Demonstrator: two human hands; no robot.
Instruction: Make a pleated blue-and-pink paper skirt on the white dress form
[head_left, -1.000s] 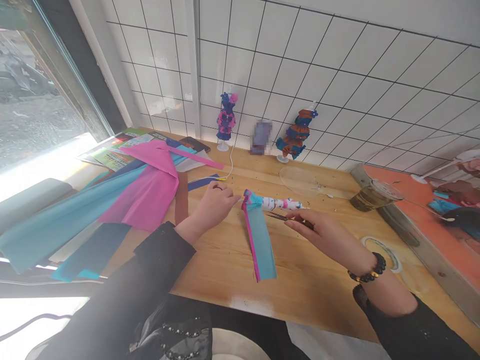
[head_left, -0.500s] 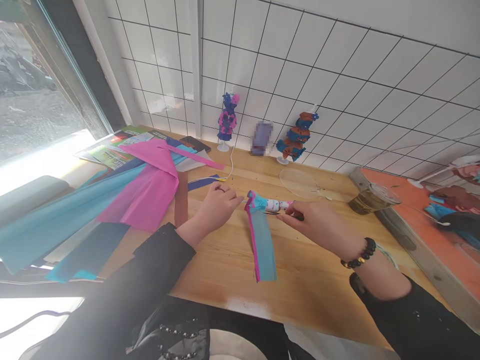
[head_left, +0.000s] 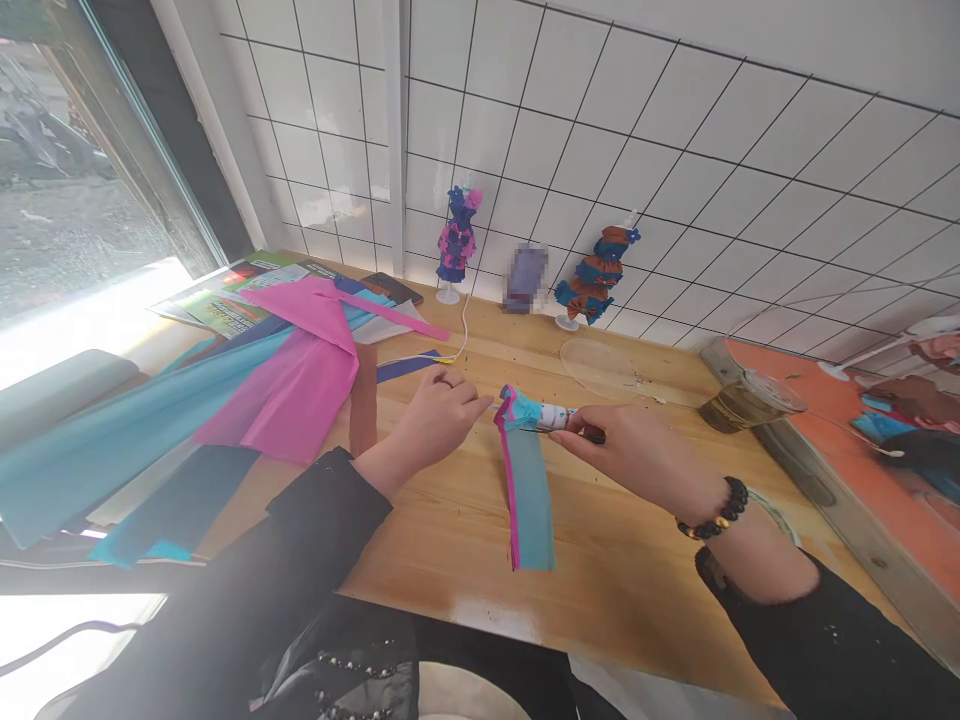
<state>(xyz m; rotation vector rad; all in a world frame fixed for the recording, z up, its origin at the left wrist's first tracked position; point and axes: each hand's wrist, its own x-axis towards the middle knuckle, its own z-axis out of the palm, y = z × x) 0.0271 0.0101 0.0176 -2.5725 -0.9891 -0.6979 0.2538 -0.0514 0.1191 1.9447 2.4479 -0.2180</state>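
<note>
A small dress form (head_left: 553, 417) in white patterned wrap lies sideways between my hands, its other end covered by gathered light-blue crepe paper (head_left: 523, 408) with a magenta edge. From that gather a light-blue strip (head_left: 532, 500) with a magenta border hangs down over the table. My left hand (head_left: 448, 412) is closed, pinching the thin white rod at the form's left end. Around the form's right end wraps my right hand (head_left: 611, 437). A dark, thin-bladed tool that looks like scissors (head_left: 595, 436) shows partly under those fingers; the rest is hidden.
Pink paper (head_left: 289, 390) and blue paper sheets (head_left: 135, 430) cover the table's left side. Two decorated forms, one blue and pink (head_left: 457, 240), one brown and blue (head_left: 596, 275), stand by the tiled wall. A cup of dark liquid (head_left: 750, 402) sits at right, near an orange surface (head_left: 787, 370).
My right hand has shifted slightly left along the dress form and covers more of its patterned end. The form and strip moved slightly right; my left hand stays pinched on the rod.
</note>
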